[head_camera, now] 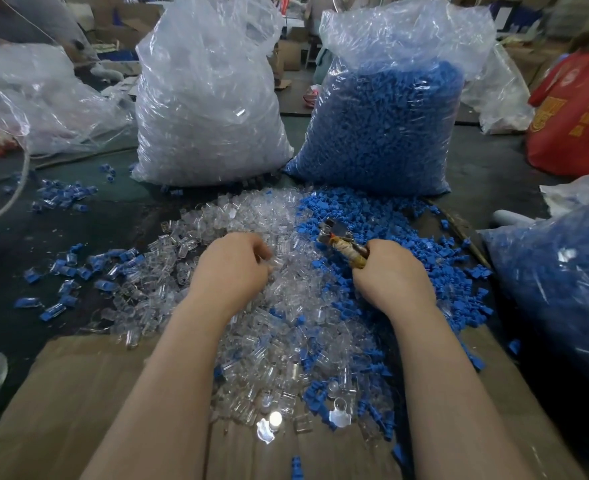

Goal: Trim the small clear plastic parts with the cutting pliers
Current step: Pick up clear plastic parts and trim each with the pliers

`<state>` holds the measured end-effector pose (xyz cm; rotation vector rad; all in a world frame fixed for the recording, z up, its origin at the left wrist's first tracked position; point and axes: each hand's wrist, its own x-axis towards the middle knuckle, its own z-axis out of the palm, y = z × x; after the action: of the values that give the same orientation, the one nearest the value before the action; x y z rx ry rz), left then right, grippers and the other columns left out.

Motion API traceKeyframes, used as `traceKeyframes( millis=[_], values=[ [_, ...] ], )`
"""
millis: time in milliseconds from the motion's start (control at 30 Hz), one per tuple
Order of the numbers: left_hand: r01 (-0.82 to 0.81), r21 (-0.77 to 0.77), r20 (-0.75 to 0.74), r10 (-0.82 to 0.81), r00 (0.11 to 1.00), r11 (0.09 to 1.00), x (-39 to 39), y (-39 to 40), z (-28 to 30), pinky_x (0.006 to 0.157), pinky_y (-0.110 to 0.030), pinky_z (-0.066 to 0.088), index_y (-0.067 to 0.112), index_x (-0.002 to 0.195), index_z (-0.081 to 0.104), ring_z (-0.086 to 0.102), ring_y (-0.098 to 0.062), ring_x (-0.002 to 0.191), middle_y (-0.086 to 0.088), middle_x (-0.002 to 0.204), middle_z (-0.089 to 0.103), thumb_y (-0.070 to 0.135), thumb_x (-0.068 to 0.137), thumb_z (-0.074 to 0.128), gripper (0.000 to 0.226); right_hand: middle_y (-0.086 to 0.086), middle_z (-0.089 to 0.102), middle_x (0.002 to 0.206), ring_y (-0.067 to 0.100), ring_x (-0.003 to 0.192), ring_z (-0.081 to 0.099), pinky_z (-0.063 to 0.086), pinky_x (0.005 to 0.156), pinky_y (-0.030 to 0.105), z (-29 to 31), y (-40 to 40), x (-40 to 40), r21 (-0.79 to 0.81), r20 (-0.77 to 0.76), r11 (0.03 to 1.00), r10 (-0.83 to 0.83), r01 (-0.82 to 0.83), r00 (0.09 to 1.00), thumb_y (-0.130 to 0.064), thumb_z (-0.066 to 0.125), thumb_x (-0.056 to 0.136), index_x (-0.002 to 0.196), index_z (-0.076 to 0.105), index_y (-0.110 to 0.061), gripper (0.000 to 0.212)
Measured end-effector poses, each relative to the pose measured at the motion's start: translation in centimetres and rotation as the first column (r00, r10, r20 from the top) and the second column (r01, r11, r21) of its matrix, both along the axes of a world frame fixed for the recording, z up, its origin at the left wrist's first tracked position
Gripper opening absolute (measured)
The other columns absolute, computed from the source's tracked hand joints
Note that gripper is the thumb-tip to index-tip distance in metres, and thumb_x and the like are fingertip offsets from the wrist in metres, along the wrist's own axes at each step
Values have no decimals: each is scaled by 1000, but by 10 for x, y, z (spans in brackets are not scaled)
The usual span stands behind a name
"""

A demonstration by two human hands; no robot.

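A wide heap of small clear plastic parts (244,220) covers the middle of the work surface. My left hand (232,268) lies on top of this heap with its fingers curled down into the parts; whether it grips one is hidden. My right hand (390,275) grips the taped handles of the cutting pliers (341,239). The metal jaws point up and to the left, above the border between the clear parts and a heap of blue plastic parts (383,220).
Behind the heaps stand a tall bag of clear parts (210,98) and a tall bag of blue parts (383,126). Another bag of blue parts (556,271) sits at the right. Cardboard (78,393) lies in front. Loose blue parts (64,199) are scattered left.
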<state>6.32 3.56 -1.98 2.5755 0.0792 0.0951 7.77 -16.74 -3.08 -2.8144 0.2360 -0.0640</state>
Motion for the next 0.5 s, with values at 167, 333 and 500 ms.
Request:
traceKeyframes(
  millis=[167,333,500],
  values=[
    [-12,-20,38,13,999,1000,0,-2,-2,69,-26,49,28,85,66,60,-3,74,13,81,65,22,90,69,9,-1,44,75,14,60,41,27,48,29,-2,1,0,14,19,1000,-7,6,1000,-28,61,88,90,48,-19,16],
    [-40,-247,142,77,987,968,1,-5,1,48,-7,40,27,81,64,61,-2,64,11,76,66,23,91,67,11,-1,47,78,16,62,42,32,54,33,-3,1,-1,63,30,997,-49,47,998,-29,61,89,96,49,-19,17],
    [-25,-646,55,79,995,763,1,-10,9,66,-28,61,17,87,67,70,-26,78,-1,83,73,14,88,69,3,-2,52,79,17,66,49,35,53,32,-5,-2,1,206,108,978,-58,35,992,-33,58,91,95,49,-22,14]
  ],
)
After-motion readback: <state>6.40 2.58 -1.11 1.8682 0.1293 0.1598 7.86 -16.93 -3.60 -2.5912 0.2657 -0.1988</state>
